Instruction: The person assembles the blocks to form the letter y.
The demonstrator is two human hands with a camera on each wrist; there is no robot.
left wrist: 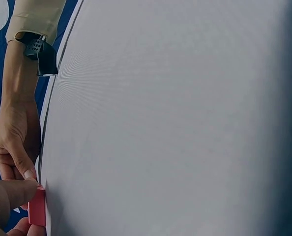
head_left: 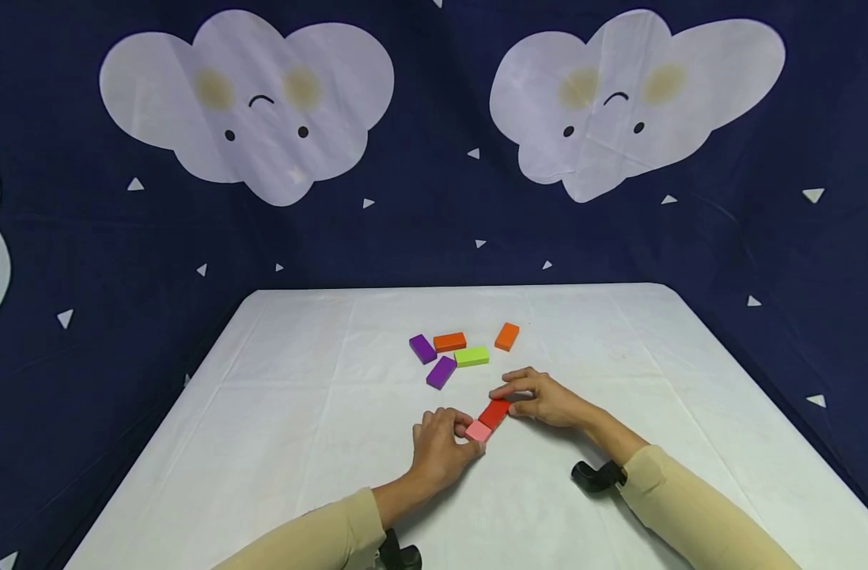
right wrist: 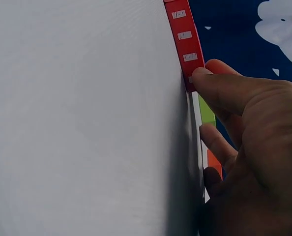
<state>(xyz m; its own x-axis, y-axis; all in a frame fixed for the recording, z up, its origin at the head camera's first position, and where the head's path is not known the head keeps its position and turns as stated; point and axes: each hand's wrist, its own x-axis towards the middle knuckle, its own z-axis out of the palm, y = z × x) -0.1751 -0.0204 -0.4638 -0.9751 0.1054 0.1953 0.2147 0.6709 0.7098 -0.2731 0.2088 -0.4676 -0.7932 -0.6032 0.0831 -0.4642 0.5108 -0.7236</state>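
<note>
On the white table a pink block (head_left: 479, 431) and a red block (head_left: 494, 414) lie end to end in a slanting line. My left hand (head_left: 441, 451) pinches the pink block between thumb and fingers; the left wrist view shows the pink block (left wrist: 37, 207) held from both ends. At the far end of the red block, my right hand (head_left: 547, 400) grips it with thumb and index finger. Several pale marks run along the side of the red block (right wrist: 184, 42) in the right wrist view.
Beyond the hands lie two purple blocks (head_left: 441, 372), a lime green block (head_left: 472, 357), an orange-red block (head_left: 450, 342) and an orange block (head_left: 507, 336). A dark blue cloth (head_left: 434, 229) with clouds hangs behind the white table (head_left: 263, 412).
</note>
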